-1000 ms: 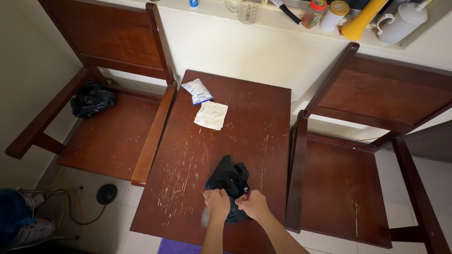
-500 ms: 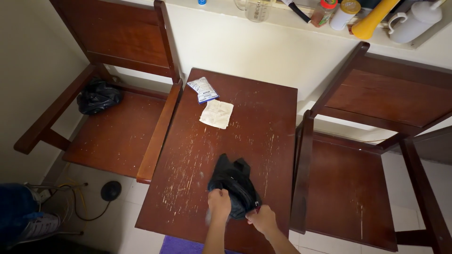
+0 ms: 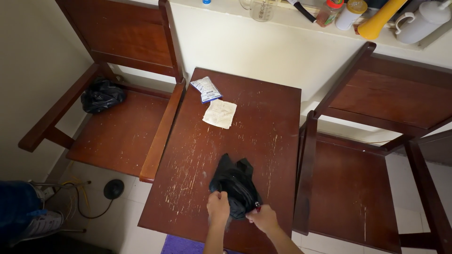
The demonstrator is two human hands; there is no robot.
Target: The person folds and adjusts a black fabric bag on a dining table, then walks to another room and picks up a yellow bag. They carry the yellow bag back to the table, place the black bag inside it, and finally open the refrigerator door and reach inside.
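Scratched dark wood makes up the small table, set against a pale wall between two wooden chairs. Near its 6 o'clock edge lies a black bag, bunched into a soft heap. The left hand grips the bag's near left side with fingers curled shut on the cloth, seemingly to pin it down. The right hand sits at the bag's 5 o'clock corner, fingers pinched on a small reddish tab there, probably a zip pull, though it is too small to be sure.

At 12 o'clock on the table lie a crumpled paper and, just beyond it, a small packet, both well apart from the hands. Another black bag rests on the left chair. Bottles and a jug line the ledge above. Nothing crowds the hands.
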